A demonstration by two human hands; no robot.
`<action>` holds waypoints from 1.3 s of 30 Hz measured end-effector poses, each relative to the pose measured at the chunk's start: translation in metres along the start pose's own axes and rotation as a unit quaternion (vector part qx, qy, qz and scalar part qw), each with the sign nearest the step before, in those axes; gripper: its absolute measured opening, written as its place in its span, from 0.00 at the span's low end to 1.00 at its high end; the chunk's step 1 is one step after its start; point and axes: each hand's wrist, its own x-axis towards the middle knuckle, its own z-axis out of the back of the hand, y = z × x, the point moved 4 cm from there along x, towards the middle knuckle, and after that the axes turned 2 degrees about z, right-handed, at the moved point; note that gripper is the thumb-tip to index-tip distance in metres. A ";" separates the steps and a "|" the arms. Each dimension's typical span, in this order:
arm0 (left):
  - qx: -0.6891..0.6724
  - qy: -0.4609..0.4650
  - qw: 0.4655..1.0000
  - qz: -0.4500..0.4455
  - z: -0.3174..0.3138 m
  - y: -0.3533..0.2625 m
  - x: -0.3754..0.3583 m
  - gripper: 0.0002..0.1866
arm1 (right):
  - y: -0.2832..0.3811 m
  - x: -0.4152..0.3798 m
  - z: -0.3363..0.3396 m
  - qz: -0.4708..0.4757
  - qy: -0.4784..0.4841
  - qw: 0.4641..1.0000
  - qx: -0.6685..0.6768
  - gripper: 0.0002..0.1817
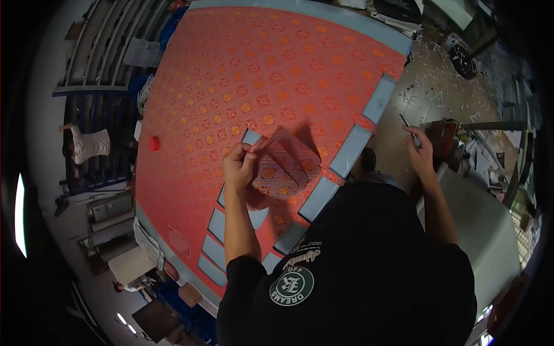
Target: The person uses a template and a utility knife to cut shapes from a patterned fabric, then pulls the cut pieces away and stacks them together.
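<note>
Over a large red patterned sheet [231,75], my left hand [238,164] pinches the edge of a loose, partly see-through patterned piece [285,167], which hangs in folds to the right of the fingers. My right hand [420,151] is out past the table's right side, above the floor, with its fingers closed on a small dark, thin pointed tool. What kind of tool it is cannot be made out. Grey-blue rectangular pieces [352,151] lie in a row along the table's right edge, and others [213,251] lie near my left forearm.
A small red round object [154,143] sits at the sheet's left. White scraps litter the floor [427,92] at the right, near a black round base [463,62]. A person [92,142] is at the far left beside racks [104,52]; another person is lower left.
</note>
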 end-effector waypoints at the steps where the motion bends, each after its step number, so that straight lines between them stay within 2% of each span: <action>1: -0.034 0.080 0.995 -0.040 -0.006 -0.030 0.004 0.15 | 0.000 0.000 0.002 -0.006 -0.004 1.000 -0.020 0.15; 2: -0.035 0.073 0.996 -0.036 -0.007 -0.051 0.008 0.15 | -0.001 0.002 0.003 -0.004 0.004 1.000 -0.020 0.15; 4: -0.156 0.091 0.975 -0.130 -0.013 -0.086 0.019 0.16 | 0.000 0.006 0.005 0.018 0.000 1.000 -0.011 0.16; 5: -0.123 0.070 0.986 -0.089 -0.017 -0.083 0.031 0.17 | 0.005 0.008 0.005 0.020 0.007 1.000 -0.013 0.16; 7: 0.062 0.029 0.997 -0.018 -0.030 -0.076 0.067 0.18 | 0.018 0.012 0.004 0.025 -0.001 0.999 -0.030 0.16; 9: 0.149 -0.024 0.988 0.031 -0.054 -0.049 0.098 0.21 | 0.019 0.014 0.006 0.033 0.002 0.999 -0.029 0.16; 10: 0.151 -0.032 0.988 0.032 -0.067 -0.014 0.109 0.21 | 0.018 0.015 0.008 0.037 -0.004 0.999 -0.029 0.16; 12: 0.281 -0.021 0.955 0.088 -0.089 0.067 0.121 0.29 | 0.016 0.012 0.010 0.041 -0.008 0.999 -0.029 0.16; 13: 0.283 -0.025 0.955 0.084 -0.097 0.067 0.119 0.29 | 0.016 0.014 0.012 0.045 -0.021 0.998 -0.031 0.16; 15: 0.293 -0.096 0.948 0.074 -0.104 0.063 0.105 0.36 | 0.017 0.011 0.017 0.051 -0.034 0.997 -0.039 0.15; 18: 0.290 -0.110 0.947 0.083 -0.107 0.064 0.104 0.36 | 0.012 0.003 0.024 0.032 -0.045 0.996 -0.065 0.15; 22: 0.306 -0.109 0.943 0.069 -0.106 0.060 0.105 0.34 | 0.000 0.001 0.022 0.011 -0.032 0.997 -0.065 0.16; 33: 0.291 -0.127 0.948 0.015 -0.111 0.054 0.112 0.31 | 0.035 0.022 -0.008 0.032 0.022 0.995 -0.091 0.13; 35: 0.293 -0.105 0.949 0.043 -0.113 0.045 0.112 0.30 | 0.032 0.012 -0.010 0.019 0.039 0.991 -0.123 0.13; 37: 0.290 -0.100 0.949 0.074 -0.114 0.044 0.112 0.30 | 0.029 0.015 -0.011 0.063 0.062 0.990 -0.114 0.13; 39: 0.278 -0.132 0.950 0.049 -0.114 0.045 0.109 0.28 | 0.029 0.014 -0.017 0.055 0.076 0.988 -0.124 0.14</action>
